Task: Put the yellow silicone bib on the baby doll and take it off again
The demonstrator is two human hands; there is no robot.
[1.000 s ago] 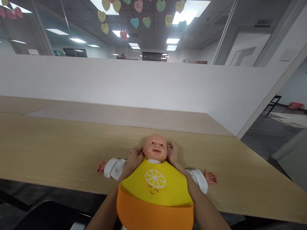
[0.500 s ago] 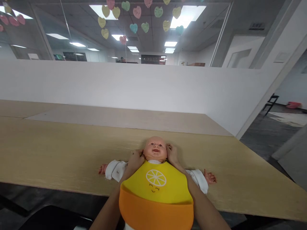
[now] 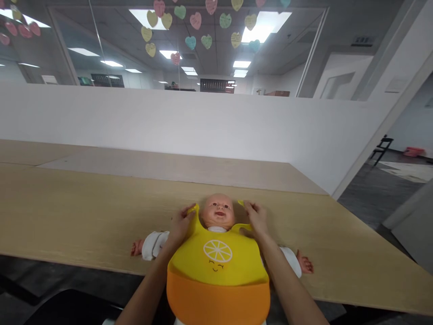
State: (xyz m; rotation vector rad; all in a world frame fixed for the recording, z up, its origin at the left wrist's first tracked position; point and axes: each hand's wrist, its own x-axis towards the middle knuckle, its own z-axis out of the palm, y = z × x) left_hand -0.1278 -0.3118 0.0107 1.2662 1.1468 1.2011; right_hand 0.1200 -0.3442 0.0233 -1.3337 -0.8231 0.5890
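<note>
Doll (image 3: 219, 208) by near desk (image 3: 84, 212) edge; left hand (image 3: 181, 224), right hand (image 3: 257, 217): each grip clamped on yellow bib (image 3: 218, 266) strap (image 3: 195, 214). Best lift evenly, untwisted.

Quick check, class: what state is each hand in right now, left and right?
Left hand: closed, pinching one strap of the yellow bib.
Right hand: closed, pinching the other strap.

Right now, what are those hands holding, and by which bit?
The bib: the left hand holds one neck strap, the right hand the other strap, each near its tip.
</note>
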